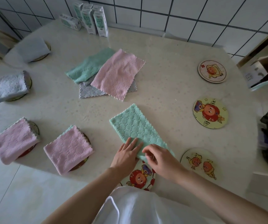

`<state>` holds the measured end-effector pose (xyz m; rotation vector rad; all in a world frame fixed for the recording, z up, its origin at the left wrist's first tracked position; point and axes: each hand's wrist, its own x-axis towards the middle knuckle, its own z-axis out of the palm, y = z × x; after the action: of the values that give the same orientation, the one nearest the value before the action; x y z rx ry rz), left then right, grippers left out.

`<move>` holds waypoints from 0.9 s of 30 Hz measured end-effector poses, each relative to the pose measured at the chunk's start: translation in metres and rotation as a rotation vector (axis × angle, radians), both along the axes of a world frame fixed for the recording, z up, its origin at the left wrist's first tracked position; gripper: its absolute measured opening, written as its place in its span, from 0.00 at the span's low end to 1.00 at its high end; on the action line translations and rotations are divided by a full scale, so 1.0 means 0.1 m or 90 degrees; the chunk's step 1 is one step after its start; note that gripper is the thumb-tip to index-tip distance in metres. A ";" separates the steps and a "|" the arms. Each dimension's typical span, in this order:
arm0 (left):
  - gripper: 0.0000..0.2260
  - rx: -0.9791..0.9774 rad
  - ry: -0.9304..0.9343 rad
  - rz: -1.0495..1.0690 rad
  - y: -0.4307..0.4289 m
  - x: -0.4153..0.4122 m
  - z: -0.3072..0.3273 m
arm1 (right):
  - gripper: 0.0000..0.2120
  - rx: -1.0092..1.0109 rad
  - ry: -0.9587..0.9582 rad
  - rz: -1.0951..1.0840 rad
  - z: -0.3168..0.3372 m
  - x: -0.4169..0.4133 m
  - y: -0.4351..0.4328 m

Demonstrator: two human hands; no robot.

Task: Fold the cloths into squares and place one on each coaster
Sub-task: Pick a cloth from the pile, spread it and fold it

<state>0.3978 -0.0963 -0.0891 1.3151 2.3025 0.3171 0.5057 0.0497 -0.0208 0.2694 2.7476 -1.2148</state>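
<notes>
The left hand (126, 152) lies flat, fingers straight, on the near end of the green cloth (135, 125). The right hand (160, 158) has its fingers curled and pinches that same end. This long cloth lies on the counter (170, 97), with its near end over a coaster (139, 177). To the right are three bare coasters (210, 113). To the left, four folded cloths (68, 147) sit on coasters. Further back is a pile of cloths (118, 75), then boxes (96, 21) by the wall.
</notes>
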 end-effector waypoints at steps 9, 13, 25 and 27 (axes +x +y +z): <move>0.30 0.023 0.100 -0.191 -0.41 -0.13 -0.18 | 0.37 0.332 -0.020 0.186 -0.54 0.17 0.48; 0.25 0.000 0.055 -0.174 -0.39 -0.12 -0.14 | 0.47 0.381 -0.074 0.266 -0.59 0.28 0.52; 0.20 0.062 -0.235 0.250 -0.13 -0.22 0.16 | 0.34 0.261 -0.004 0.147 -0.59 0.01 0.59; 0.15 0.051 -0.296 0.357 -0.06 -0.28 0.19 | 0.24 0.125 -0.087 0.053 -0.57 -0.11 0.61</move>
<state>0.3696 -0.1022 -0.0702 0.5173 2.2101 0.8087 0.4946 0.1103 -0.0780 0.2445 2.7298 -0.8724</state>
